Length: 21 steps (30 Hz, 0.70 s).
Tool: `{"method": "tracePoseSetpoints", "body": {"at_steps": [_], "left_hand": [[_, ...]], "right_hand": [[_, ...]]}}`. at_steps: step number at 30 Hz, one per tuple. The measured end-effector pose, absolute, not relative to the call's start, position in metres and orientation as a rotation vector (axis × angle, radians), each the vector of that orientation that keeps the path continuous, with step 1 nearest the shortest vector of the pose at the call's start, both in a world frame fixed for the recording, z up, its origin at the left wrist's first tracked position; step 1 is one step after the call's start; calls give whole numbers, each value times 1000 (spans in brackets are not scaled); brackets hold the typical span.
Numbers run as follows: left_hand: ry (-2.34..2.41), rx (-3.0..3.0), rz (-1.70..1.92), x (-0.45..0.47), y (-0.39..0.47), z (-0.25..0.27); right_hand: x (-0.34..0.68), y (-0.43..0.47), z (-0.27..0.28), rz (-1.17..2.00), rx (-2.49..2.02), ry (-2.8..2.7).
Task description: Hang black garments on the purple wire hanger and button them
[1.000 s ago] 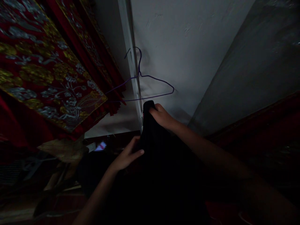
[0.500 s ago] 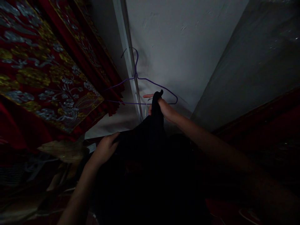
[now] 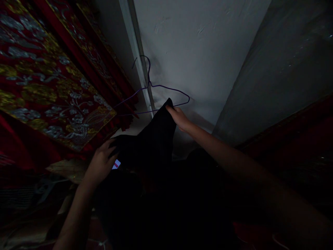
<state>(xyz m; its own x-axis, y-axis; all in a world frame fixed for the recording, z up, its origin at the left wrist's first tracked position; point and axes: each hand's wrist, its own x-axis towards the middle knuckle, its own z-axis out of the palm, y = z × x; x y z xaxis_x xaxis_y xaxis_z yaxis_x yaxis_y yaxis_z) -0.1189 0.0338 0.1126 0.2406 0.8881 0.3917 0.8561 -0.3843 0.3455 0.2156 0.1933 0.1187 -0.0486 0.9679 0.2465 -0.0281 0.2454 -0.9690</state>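
A black cloth garment (image 3: 156, 133) is stretched between my two hands in dim light; its exact kind is hard to make out. My right hand (image 3: 179, 118) pinches its raised upper corner, just in front of the lower bar of a thin purple wire hanger (image 3: 169, 87). The hanger hooks over a pale upright rail by the wall. Lower and to the left, my left hand (image 3: 102, 159) grips the garment's other end. Beside its fingers shows a small white tag (image 3: 116, 164) with a red mark. Below, the cloth merges into darkness.
Red cloth with gold and silver embroidery (image 3: 62, 86) hangs at the left, close to the hanger. A pale rail (image 3: 137, 45) runs down the grey-white wall (image 3: 203, 45). A darker grey panel (image 3: 270, 69) stands at the right, with dark red material below it.
My left hand has moved left, spreading the garment wider, and the tag has come into view. My right hand now pinches the corner, where before the cloth draped over it.
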Motion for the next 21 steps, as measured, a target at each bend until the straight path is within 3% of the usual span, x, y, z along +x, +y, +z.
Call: {"method": "tracePoseSetpoints", "body": {"at_steps": [6, 15, 21], "left_hand": [[1823, 2310, 1096, -120, 48, 115], [1875, 2238, 886, -123, 62, 95], [1912, 2085, 1272, -74, 71, 126]], "right_hand": [[208, 217, 122, 891, -992, -1622], [272, 205, 125, 603, -1166, -1895], [298, 178, 147, 524, -1205, -1950]]}}
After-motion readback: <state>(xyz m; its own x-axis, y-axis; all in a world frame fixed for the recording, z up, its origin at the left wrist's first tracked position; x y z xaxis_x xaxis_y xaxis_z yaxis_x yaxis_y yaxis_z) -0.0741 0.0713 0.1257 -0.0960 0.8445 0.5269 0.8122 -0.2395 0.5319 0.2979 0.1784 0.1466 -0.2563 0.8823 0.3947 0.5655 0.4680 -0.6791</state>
